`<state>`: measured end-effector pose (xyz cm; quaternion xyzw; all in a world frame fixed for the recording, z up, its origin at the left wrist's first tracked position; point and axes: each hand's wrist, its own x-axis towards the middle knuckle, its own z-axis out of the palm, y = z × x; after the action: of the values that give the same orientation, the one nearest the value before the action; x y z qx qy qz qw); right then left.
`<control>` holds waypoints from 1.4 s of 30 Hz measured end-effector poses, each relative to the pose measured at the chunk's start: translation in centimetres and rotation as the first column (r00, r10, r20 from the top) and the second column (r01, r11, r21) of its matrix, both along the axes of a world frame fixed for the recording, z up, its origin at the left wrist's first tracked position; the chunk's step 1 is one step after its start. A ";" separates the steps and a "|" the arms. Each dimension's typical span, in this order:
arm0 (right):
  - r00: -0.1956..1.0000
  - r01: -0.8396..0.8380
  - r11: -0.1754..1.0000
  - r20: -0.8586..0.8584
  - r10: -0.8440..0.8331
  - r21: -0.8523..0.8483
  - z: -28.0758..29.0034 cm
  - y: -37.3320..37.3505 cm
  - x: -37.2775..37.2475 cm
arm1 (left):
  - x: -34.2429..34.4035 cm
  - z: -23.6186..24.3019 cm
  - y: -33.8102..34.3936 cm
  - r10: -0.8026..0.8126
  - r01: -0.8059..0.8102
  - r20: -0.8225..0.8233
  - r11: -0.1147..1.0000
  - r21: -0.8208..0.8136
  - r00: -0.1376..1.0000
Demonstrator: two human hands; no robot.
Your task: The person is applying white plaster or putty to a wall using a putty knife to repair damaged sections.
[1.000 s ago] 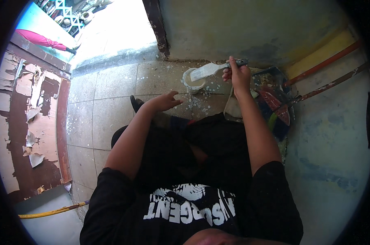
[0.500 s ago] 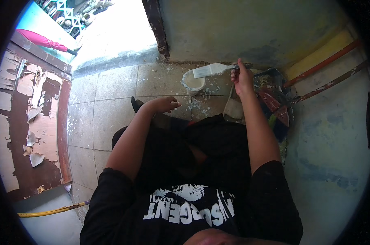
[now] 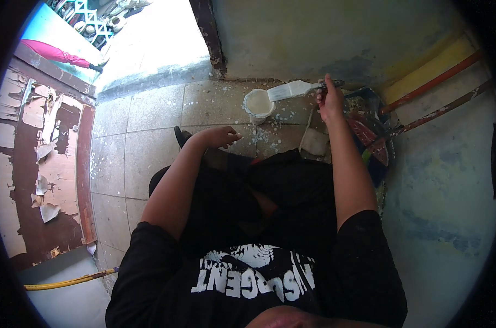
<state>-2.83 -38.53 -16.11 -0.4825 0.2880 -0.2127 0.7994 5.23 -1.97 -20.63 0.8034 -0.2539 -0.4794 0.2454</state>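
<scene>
My right hand [image 3: 330, 101] is closed round the dark handle of a paintbrush [image 3: 292, 91]. The wide bristles are coated white and point left, their tip over the right rim of a small white bucket [image 3: 260, 118]. Pale liquid, like white paint, fills part of the bucket. My left hand [image 3: 222, 137] hangs off my bent knee, its fingers loosely curled and apart with nothing visible in them. Below the brush, a pale flat thing [image 3: 314, 142] lies on the floor; I cannot make out its kind.
A reddish dustpan-like piece [image 3: 363, 134] and two long poles [image 3: 439, 113] crowd the right corner by the wall. White splatters dot the floor tiles [image 3: 149, 117]. On the left stands a door panel [image 3: 26, 180] with peeling paint. A bright doorway [image 3: 155, 41] opens at the upper left.
The brush and my right hand have shifted slightly right, so the bristles cover less of the bucket's mouth. My left hand has barely moved.
</scene>
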 end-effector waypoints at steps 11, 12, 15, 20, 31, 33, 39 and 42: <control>0.998 -0.041 0.991 -0.045 0.047 0.130 -3.0 -1.1 0.2 | 0.5 -0.1 -0.2 -0.046 0.046 -0.021 0.999 0.024 0.999; 0.997 -0.009 0.991 -0.072 0.019 0.137 -3.2 -1.2 0.3 | 0.5 -0.2 -0.2 -0.069 0.069 0.002 0.996 0.048 0.998; 0.997 -0.040 0.990 -0.061 0.048 0.138 -3.5 -1.5 0.4 | 0.7 -0.4 -0.1 -0.074 0.074 0.011 0.996 0.055 0.997; 0.988 -0.141 0.979 -0.038 0.149 0.150 -3.9 -1.7 0.4 | 0.7 -0.1 0.0 -0.074 0.072 0.022 0.995 0.066 0.997; 0.994 -0.091 0.995 -0.062 0.094 0.045 -2.6 -1.1 0.5 | 0.4 0.8 0.1 -0.095 0.088 0.060 0.990 0.110 0.994; 0.992 -0.116 0.992 -0.045 0.118 0.049 -1.9 -0.8 0.5 | 0.5 0.4 -0.1 -0.089 0.082 0.070 0.991 0.104 0.994; 0.994 -0.106 0.993 0.000 0.106 -0.056 0.1 0.6 0.2 | 0.6 -0.5 -0.2 -0.096 0.091 0.079 0.993 0.075 0.992; 0.994 -0.099 0.992 0.027 0.101 -0.079 1.0 1.2 0.1 | 0.6 -0.4 0.0 -0.094 0.087 0.090 0.993 0.082 0.992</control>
<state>-2.78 -37.33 -15.13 -0.5237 0.2426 -0.1908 0.7940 5.82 -2.02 -21.00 0.8217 -0.2822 -0.4615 0.1797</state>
